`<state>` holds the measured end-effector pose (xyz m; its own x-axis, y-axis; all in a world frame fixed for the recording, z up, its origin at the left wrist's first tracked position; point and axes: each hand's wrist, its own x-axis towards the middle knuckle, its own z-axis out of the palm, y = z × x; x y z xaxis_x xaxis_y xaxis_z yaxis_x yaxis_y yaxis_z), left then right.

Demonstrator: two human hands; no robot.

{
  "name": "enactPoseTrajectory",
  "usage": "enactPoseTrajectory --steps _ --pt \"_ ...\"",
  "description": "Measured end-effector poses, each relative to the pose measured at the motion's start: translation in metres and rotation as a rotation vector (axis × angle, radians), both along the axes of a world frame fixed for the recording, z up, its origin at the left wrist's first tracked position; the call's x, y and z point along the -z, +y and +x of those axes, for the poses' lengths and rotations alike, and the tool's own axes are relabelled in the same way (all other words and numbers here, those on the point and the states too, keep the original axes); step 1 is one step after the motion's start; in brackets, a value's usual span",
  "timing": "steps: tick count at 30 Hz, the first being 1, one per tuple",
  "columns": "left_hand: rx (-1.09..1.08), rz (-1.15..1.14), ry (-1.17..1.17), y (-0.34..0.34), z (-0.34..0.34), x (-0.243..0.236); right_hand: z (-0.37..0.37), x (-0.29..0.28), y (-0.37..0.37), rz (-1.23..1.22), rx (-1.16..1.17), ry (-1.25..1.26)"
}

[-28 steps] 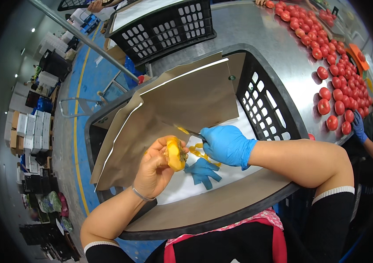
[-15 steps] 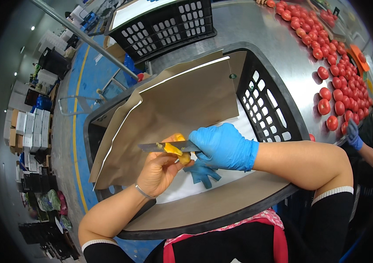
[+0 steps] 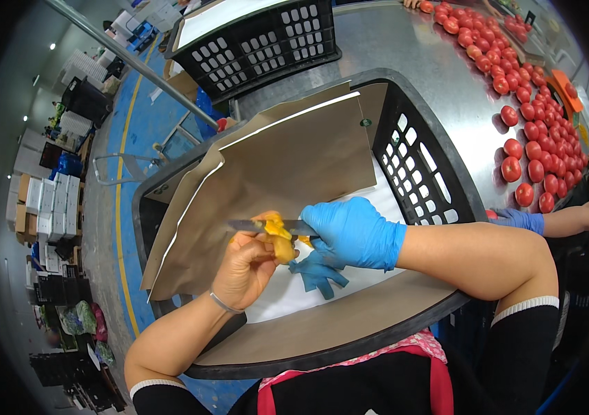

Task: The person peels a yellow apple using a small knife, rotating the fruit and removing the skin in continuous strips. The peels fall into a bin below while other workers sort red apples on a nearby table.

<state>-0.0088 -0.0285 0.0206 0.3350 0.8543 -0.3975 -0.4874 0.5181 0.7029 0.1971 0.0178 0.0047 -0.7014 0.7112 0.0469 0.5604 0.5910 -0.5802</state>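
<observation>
Bare, with a metal bracelet at the wrist, my left hand (image 3: 242,273) pinches a small soft yellow fruit (image 3: 283,247) whose exact kind I cannot make out. In a blue glove, my right hand (image 3: 355,234) is wrapped round a knife, its handle hidden in the fist. The knife blade (image 3: 245,225) points left and lies against the fruit, with yellow flesh over part of it. Below the hands, an empty blue glove (image 3: 320,275) rests on white paper (image 3: 274,308) inside a black crate (image 3: 440,149). Brown paper (image 3: 287,152) lines the crate.
Many red tomatoes (image 3: 511,169) lie on a steel table (image 3: 398,48) to the right. At the table's right edge is a co-worker's gloved hand (image 3: 521,220). Another black crate (image 3: 253,59) stands at the back. A metal rail (image 3: 128,59) crosses the upper left.
The blade has drawn back to the right, and the yellow flesh on it has shifted. My left hand has turned slightly. The co-worker's gloved hand has moved left and down to the table edge.
</observation>
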Motion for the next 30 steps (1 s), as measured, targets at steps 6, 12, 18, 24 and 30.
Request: enactPoseTrajectory --steps 6,12,18,24,30 --pt "0.003 0.035 0.024 0.000 0.005 -0.011 0.000 0.017 0.006 0.002 0.110 0.025" --pt "0.009 0.010 0.043 -0.002 0.002 -0.001 -0.002 -0.003 0.001 0.067 -0.022 0.069" --pt "0.004 0.097 0.006 -0.003 0.001 0.006 -0.002 -0.008 0.000 0.119 -0.074 -0.009" --pt "-0.015 0.046 0.021 -0.001 -0.003 0.008 -0.002 -0.005 -0.001 0.140 -0.083 0.033" --pt "-0.022 0.087 0.057 -0.002 0.001 -0.003 -0.001 -0.004 0.000 0.077 -0.058 0.065"
